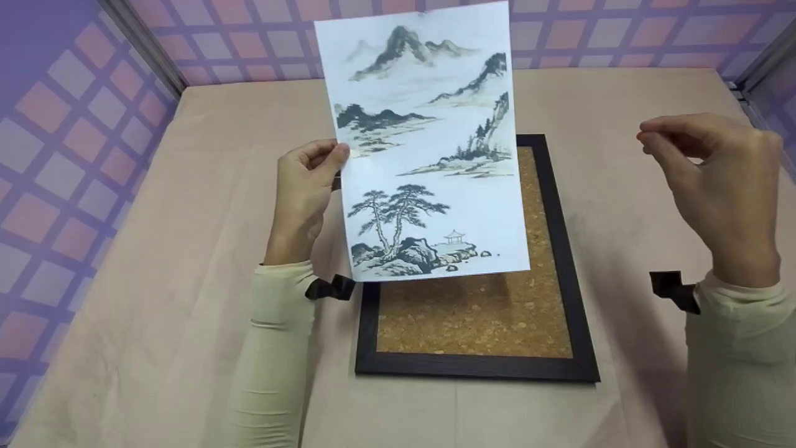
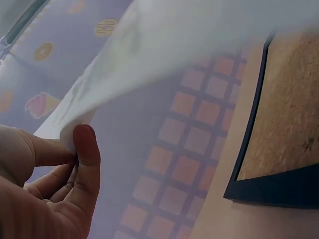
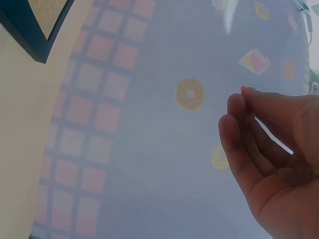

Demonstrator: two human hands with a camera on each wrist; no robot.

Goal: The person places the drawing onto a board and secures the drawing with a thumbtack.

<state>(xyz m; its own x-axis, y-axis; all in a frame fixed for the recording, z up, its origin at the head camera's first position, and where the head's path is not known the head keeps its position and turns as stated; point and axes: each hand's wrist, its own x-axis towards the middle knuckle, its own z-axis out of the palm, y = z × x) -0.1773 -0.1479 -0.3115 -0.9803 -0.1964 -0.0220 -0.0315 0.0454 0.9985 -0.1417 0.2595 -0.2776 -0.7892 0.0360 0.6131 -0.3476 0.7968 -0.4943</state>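
My left hand (image 1: 303,190) pinches the left edge of a paper print (image 1: 429,140) between thumb and fingers. Ink mountains, pine trees and a small pavilion are drawn on it. The sheet hangs in the air over a cork board (image 1: 476,323) with a black frame, hiding much of its upper part. In the left wrist view the sheet (image 2: 164,50) bends near the fingertips. Raised to the right of the board, my right hand (image 1: 731,180) pinches a tiny red object (image 1: 641,135) in its fingertips. Mostly covered by the fingers, its kind cannot be made out.
A pale pink cloth (image 1: 168,298) covers the table under the board. Checked panels in purple and pink stand behind (image 1: 597,37) and at the left (image 1: 56,205). Each wrist carries a black camera mount, one at the left (image 1: 329,288) and one at the right (image 1: 675,291).
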